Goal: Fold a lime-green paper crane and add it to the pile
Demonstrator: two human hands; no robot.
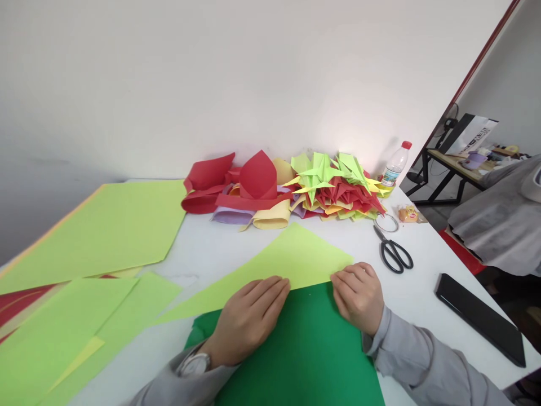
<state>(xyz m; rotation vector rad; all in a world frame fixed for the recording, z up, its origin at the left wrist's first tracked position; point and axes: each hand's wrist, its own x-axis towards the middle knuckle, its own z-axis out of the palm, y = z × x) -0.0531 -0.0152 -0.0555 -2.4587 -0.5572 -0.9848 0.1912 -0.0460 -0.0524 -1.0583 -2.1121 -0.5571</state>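
A light-green sheet of paper [296, 259], with one corner pointing at the wall, lies partly over a dark-green sheet [313, 349]. My left hand [253, 313], with a watch at the wrist, has its fingers pressed together on the near edge of the light-green paper. At that edge's right end, my right hand [357, 293] is closed, fingers curled and pinching the paper near its corner. Both thumbs are mostly hidden. Black-handled scissors [395, 254] lie to the right, apart from my hands.
Light-green sheets [105, 225] cover the table's left side. Along the wall stand red rolled paper shapes [257, 180] and a pile of folded paper stars [333, 180]. A bottle [395, 166], a tape ring [386, 223], a wrapped snack [408, 213] and a black phone [479, 318] sit at right. Another person's grey clothing [502, 214] shows beyond.
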